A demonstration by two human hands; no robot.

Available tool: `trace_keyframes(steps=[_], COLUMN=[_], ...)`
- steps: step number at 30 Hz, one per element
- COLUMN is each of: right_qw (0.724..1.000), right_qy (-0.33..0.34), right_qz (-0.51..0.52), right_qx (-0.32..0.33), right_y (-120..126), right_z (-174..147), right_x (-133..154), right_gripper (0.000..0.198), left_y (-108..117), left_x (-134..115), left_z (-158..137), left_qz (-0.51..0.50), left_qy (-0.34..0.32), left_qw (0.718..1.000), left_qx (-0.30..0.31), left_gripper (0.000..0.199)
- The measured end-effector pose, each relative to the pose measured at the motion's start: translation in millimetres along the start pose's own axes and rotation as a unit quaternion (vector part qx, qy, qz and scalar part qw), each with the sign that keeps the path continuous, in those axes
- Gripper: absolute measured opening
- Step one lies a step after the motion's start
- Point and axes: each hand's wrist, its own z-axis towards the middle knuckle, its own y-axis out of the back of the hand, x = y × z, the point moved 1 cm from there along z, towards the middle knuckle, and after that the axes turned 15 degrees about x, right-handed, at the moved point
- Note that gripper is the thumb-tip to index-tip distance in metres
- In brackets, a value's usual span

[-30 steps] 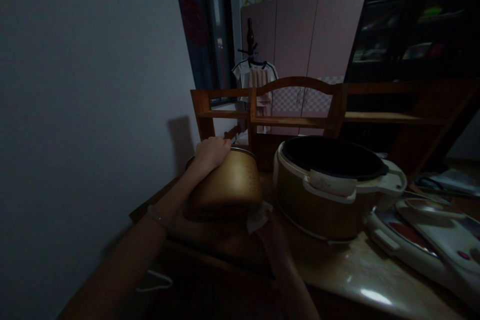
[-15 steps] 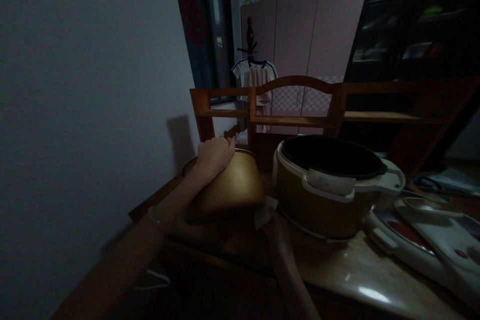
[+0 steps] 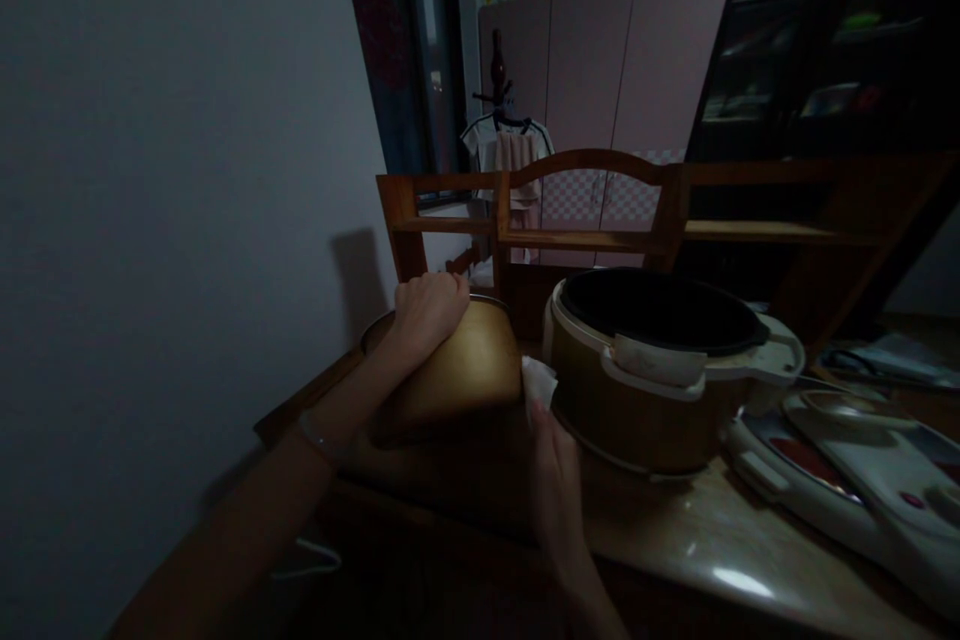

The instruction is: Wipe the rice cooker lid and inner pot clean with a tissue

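My left hand (image 3: 433, 312) is closed over the near rim of a gold inner pot (image 3: 476, 365), which sits tilted at the left of the table. Its inside is mostly hidden behind the hand and wall. Low at the pot's right side, my right hand (image 3: 553, 460) pinches a crumpled white tissue (image 3: 539, 382). The tissue is beside the pot's outer wall; whether it touches is hard to tell. Right of that hand stands a rice cooker body (image 3: 637, 410), lidless, with a dark interior and a pale front handle.
The cooker's pale lid (image 3: 847, 465) lies at the right on the glossy tabletop (image 3: 675, 530). A wooden rack (image 3: 585, 240) runs along the back. The wall (image 3: 225, 170) rises close on the left. A clothes stand (image 3: 499, 70) and pink cupboard (image 3: 585, 70) are beyond.
My right hand has moved up with the tissue, from near the pot's lower edge to higher along its right side. My left hand keeps its hold on the rim.
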Motion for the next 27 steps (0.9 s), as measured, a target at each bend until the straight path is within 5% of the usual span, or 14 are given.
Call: trace_keyframes(steps=[7, 27], right_qw=[0.991, 1.0], right_qy=[0.078, 0.01], right_qz=[-0.1, -0.008], right_qx=[0.04, 0.011], right_y=[-9, 7], right_z=[-5, 24], right_x=[13, -17], right_gripper=[0.037, 0.042], left_y=[0, -1], left_x=[-9, -13], left_z=[3, -1], left_qz=[-0.005, -0.002], left_qy=[0.0, -0.03], left_qw=[1.0, 0.999], left_qx=[0.009, -0.013], left_gripper=[0.056, 0.055])
